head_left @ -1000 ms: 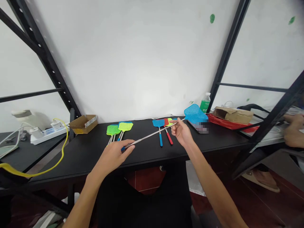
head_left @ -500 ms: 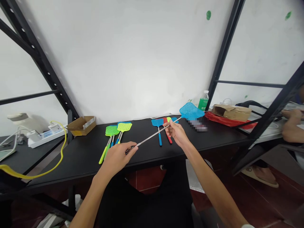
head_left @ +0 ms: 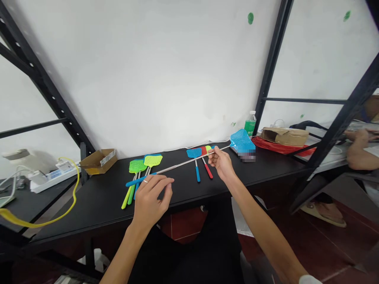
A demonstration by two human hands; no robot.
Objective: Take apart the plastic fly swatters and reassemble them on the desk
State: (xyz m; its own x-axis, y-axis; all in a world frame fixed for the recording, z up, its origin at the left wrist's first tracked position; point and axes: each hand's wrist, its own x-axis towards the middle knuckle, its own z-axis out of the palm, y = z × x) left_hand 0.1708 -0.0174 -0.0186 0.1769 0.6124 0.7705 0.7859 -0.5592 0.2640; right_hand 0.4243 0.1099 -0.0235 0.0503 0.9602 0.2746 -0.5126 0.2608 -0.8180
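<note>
A blue fly swatter point(head_left: 242, 140) with a long extended metal rod hangs slanted over the black table point(head_left: 97, 197). My right hand point(head_left: 220, 162) pinches the rod close to the mesh head. The swatter's blue handle point(head_left: 137, 181) sticks out to the left, just beyond the fingertips of my left hand point(head_left: 152, 197). That hand's fingers are loosely curled and apart, with no grip on the handle. Green and yellow swatters point(head_left: 142, 163) lie under the handle end. Blue, red and yellow swatters point(head_left: 197, 157) lie under the rod.
A small cardboard box point(head_left: 97, 159) sits at the table's back left, a green bottle point(head_left: 251, 123) at the back right. Black rack posts point(head_left: 268, 75) flank the table. A yellow cable point(head_left: 44, 223) and power strip point(head_left: 50, 177) lie left. Another person's arm point(head_left: 359, 156) rests at the right.
My left hand has let the handle slip out; the blue handle now shows left of it. The swatter has shifted left and lower, toward the green ones. My right hand still pinches the rod.
</note>
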